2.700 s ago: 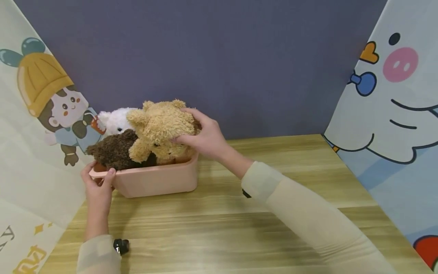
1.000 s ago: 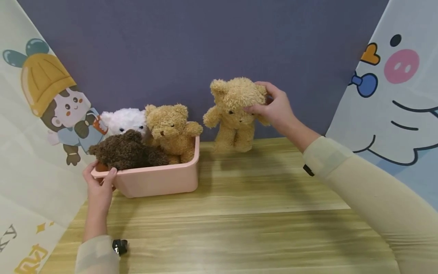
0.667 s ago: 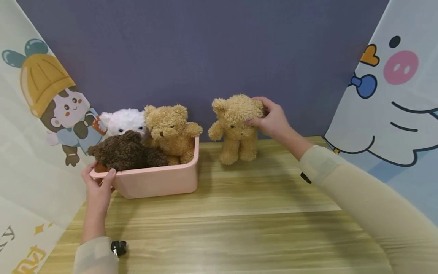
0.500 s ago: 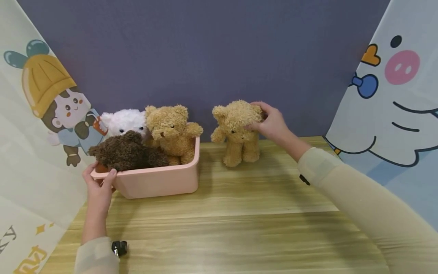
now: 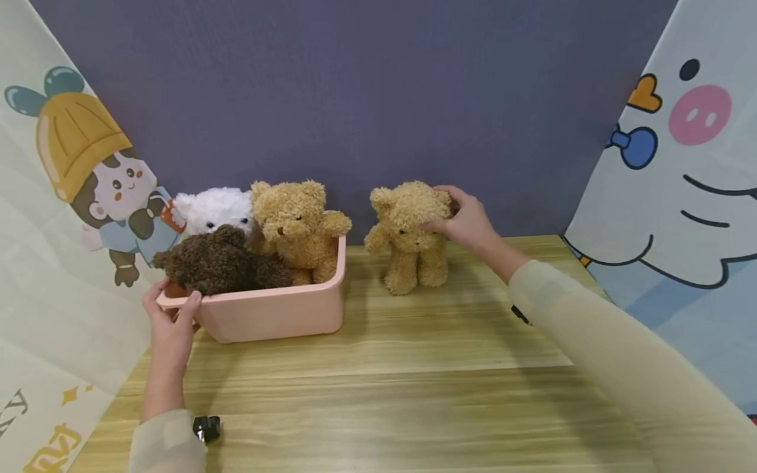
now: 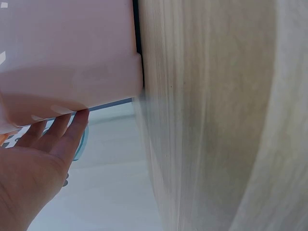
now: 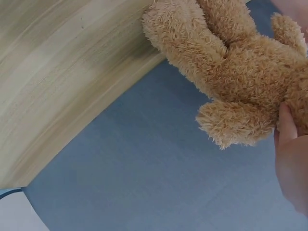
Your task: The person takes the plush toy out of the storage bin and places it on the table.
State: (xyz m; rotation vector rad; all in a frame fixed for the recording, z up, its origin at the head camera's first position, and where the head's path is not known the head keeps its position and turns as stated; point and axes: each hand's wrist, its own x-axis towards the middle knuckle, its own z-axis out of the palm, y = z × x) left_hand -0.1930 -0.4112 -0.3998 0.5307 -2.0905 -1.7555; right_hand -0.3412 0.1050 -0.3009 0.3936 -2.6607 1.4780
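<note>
My right hand (image 5: 470,223) grips a tan teddy bear (image 5: 408,230) by the side of its head. The bear is upright, its feet right at the wooden table near the back wall; its body and one arm fill much of the right wrist view. At the left, my left hand (image 5: 171,322) holds the corner of a pink bin (image 5: 272,315), thumb over the rim; in the left wrist view its fingers (image 6: 72,137) lie along the bin's end wall. Inside sit a second tan teddy bear (image 5: 298,230), a white plush bear (image 5: 215,207) and a dark brown plush (image 5: 219,263) lying in front.
A dark blue-grey panel (image 5: 378,98) stands behind the wooden table (image 5: 378,394). Cartoon-printed sheets flank it, with a capped child figure (image 5: 89,151) at left and a white character (image 5: 692,197) at right. A small black device (image 5: 206,428) sits at the left cuff.
The right hand has lifted one tan bear out of the bin, carried it rightward and lowered it to the table. The left hand has stayed on the bin's corner.
</note>
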